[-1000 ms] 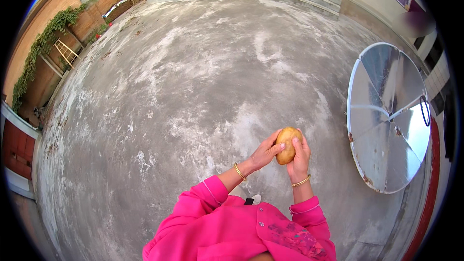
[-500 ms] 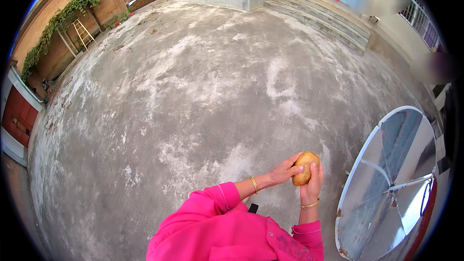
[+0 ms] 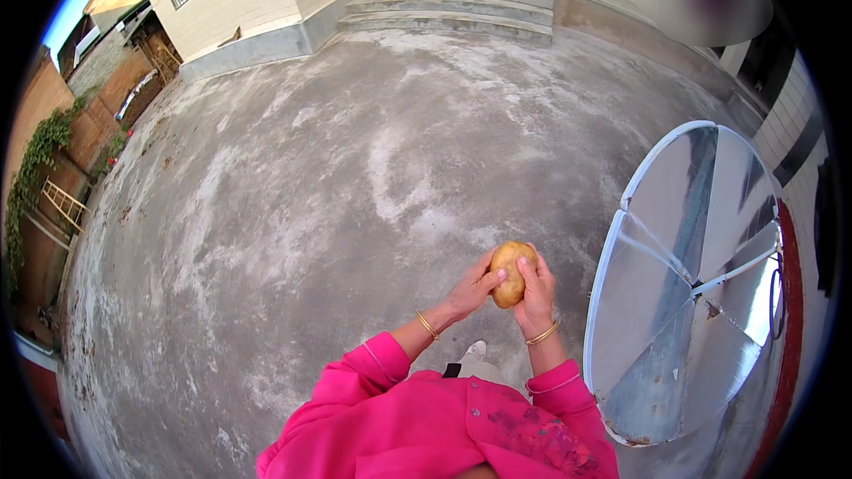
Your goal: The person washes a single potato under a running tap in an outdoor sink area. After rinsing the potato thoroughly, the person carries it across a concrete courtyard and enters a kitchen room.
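Observation:
A large yellow-brown potato (image 3: 511,262) is held between both hands in front of my body. My left hand (image 3: 475,288) wraps its left side, thumb pressed on its face; my right hand (image 3: 537,297) grips its right side, thumb also on it. Gold bangles circle both wrists, and bright pink sleeves cover my forearms. Below, a pale shoe (image 3: 477,349) shows on the concrete.
To my right stands a large segmented mirrored dish (image 3: 666,257) with a rusty rim. Across the concrete yard are concrete steps (image 3: 448,13) and a tiled building corner (image 3: 231,18). At the left are a vine-covered brick wall and a wooden ladder (image 3: 64,204).
The view has swung: the steps now sit nearer the top centre, and the dish has shifted within the picture. Both hands still hold the potato.

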The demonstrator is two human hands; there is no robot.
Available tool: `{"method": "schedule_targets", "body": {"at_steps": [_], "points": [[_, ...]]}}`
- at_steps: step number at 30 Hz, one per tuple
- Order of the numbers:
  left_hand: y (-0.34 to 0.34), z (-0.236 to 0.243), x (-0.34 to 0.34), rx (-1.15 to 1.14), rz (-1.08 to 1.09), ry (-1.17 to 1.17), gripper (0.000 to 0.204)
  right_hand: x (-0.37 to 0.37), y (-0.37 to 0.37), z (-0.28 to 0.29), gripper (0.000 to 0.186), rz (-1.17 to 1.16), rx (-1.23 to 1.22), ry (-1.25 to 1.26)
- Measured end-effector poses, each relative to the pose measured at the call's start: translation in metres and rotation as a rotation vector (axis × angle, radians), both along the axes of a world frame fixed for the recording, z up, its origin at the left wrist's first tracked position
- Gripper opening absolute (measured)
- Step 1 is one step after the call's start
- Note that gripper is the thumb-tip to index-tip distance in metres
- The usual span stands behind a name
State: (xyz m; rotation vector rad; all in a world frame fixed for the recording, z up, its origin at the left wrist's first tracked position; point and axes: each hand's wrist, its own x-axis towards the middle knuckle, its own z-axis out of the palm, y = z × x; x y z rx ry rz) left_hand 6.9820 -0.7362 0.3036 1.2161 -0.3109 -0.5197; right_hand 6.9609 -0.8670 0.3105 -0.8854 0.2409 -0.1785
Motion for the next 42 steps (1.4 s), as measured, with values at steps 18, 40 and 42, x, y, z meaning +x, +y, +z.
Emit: {"method": "schedule_targets", "body": {"at_steps": [18, 40, 42], "points": [[-0.19, -0.01, 0.397, 0.06, -0.077, -0.043, 0.052, 0.382, -0.187, -0.003, 0.046, -0.08, 0.036, 0.013], [-0.646, -0.008, 0.875, 0.029, -0.538, 0.014, 0.044, 0.806, -0.612, -0.012, 0.052, -0.552, 0.064, 0.0], [-0.677, -0.003, 0.913, 0.005, -0.505, 0.033, 0.043, 0.848, -0.644, -0.008, 0.052, -0.525, 0.053, 0.009]]}}
